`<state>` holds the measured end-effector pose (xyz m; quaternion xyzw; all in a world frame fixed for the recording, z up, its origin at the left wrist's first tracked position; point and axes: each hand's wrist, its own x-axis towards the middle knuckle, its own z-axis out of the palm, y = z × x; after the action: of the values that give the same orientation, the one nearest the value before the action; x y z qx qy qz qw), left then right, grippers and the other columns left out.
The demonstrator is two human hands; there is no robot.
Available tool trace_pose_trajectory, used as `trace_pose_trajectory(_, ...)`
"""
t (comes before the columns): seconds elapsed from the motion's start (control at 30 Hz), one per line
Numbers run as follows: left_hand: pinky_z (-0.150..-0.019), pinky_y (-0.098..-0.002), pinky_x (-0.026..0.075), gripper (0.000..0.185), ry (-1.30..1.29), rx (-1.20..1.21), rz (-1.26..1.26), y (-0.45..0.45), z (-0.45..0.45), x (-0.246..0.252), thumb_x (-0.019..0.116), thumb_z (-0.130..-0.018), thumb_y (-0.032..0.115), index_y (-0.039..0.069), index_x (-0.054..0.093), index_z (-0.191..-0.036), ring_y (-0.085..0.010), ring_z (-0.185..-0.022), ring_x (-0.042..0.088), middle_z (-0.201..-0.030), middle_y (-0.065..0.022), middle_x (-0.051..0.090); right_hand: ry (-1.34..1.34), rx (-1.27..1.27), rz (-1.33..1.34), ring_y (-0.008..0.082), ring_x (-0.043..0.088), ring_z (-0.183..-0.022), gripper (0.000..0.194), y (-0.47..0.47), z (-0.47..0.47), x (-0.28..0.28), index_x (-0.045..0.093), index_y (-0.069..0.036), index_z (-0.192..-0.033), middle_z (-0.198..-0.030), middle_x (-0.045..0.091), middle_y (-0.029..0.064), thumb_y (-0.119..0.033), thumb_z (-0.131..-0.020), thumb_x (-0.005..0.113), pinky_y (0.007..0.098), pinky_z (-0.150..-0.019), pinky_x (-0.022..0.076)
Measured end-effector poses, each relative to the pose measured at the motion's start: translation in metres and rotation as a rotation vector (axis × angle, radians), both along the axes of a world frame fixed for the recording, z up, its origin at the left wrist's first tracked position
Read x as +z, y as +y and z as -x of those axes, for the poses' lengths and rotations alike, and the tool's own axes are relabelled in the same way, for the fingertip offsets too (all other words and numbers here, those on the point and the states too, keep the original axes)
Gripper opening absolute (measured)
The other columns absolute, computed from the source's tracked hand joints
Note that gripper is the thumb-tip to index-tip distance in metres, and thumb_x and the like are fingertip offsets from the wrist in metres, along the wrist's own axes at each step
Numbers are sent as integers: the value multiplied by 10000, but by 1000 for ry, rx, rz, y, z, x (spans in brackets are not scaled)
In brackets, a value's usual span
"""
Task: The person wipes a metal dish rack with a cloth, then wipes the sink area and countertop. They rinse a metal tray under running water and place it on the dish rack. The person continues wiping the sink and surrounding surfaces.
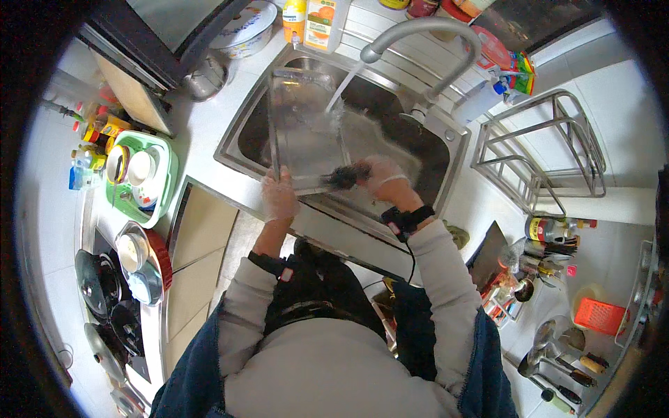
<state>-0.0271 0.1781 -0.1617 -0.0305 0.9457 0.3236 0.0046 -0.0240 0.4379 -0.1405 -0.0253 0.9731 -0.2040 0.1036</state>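
Note:
A clear rectangular tray or bin [308, 130] is tilted over the stainless steel sink [454, 162]. My left hand [280, 196], in a thin clear glove, grips its near left edge. My right hand [384, 177], gloved the same way, is closed on a dark scrubbing pad or brush [342, 177] at the tray's near right corner; blur hides which it is. Water runs from the grey curved faucet [434, 26] onto the tray. The sink's bottom is partly hidden behind the tray.
A green dish basket [173, 183] with bowls stands left, near pans on a stove [138, 334]. Bottles [320, 26] line the back of the sink. A metal rack [543, 125] stands right, with a dark board [488, 245] and hanging ladles [543, 334] nearer me.

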Motion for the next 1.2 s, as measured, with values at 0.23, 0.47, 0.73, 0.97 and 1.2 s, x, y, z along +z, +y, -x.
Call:
trace_pose_trajectory(0.23,-961,-452,422,355,-77,240,-228,-1,26,42,535,-929,121,-1,540,-1263,-386,-1118,546,-1197,-289,554,-182,-348,-68,388,631,-1003,345,73,28,43,686,-27,-1005,-1003,679,217,-319,-824,658,437,-855,505)
trace_pose_trajectory(0.47,-734,-394,501,301,352,-31,-178,-25,21,56,473,-960,91,-62,541,-1210,-308,-826,641,-907,-194,654,43,-492,-21,345,619,-1028,347,102,83,5,662,-61,-1082,-1066,671,184,-327,-867,603,417,-885,488)
trace_pose_trajectory(0.73,-674,-339,495,312,416,-18,-480,-47,30,44,464,-932,18,-47,562,-1221,-223,-751,615,-861,-142,658,191,-801,-173,341,652,-944,303,145,18,-15,661,-73,-1068,-1016,693,153,-302,-873,625,410,-813,501)
trace_pose_trajectory(0.97,-717,-373,484,242,123,269,-188,-47,10,69,506,-961,132,-42,586,-1109,-237,-803,615,-905,-157,648,253,-717,19,344,648,-1018,625,179,38,2,523,-158,-1327,-1111,670,187,-440,-797,700,440,-814,520)
trace_pose_trajectory(1.2,-750,-454,467,266,128,259,-132,-47,-2,64,511,-947,169,-25,579,-1115,-397,-849,614,-940,-232,628,-94,-489,-78,306,649,-1029,665,183,42,-33,483,-186,-1404,-1120,685,138,-316,-799,725,398,-908,503)
